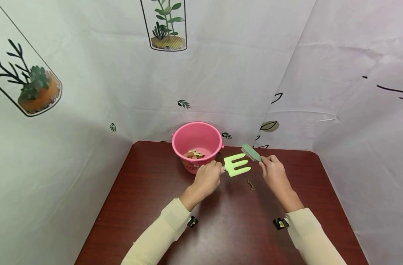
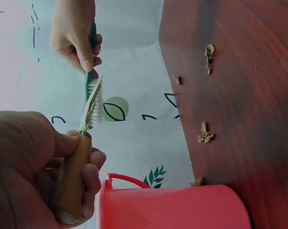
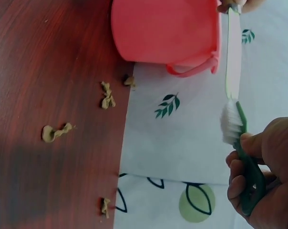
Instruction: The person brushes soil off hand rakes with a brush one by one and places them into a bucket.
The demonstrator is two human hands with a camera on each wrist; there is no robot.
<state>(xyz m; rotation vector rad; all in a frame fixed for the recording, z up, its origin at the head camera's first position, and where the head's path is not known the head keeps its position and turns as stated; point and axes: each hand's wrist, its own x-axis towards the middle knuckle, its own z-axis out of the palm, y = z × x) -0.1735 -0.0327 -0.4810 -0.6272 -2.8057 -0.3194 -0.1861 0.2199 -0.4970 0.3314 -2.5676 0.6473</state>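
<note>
In the head view my left hand [image 1: 206, 179] grips a small garden fork with light green tines [image 1: 229, 166]. Its wooden handle [image 2: 72, 179] lies in the curled fingers in the left wrist view. A green scrub brush [image 1: 252, 152] with white bristles [image 3: 231, 121] is held by its handle in my right hand [image 1: 275, 173]. The bristles meet or nearly meet the fork's tine end, above the table. Just left of the fork stands a pink bucket [image 1: 218, 147], with brownish pieces [image 1: 194, 154] at its bottom.
Several brown dried clumps lie on the dark red table, among them a long one [image 3: 56, 132], one near the bucket [image 3: 107, 95] and one by the back edge [image 3: 105, 208]. White patterned cloth [image 1: 221, 73] hangs behind the table [image 1: 148, 176] and on both sides.
</note>
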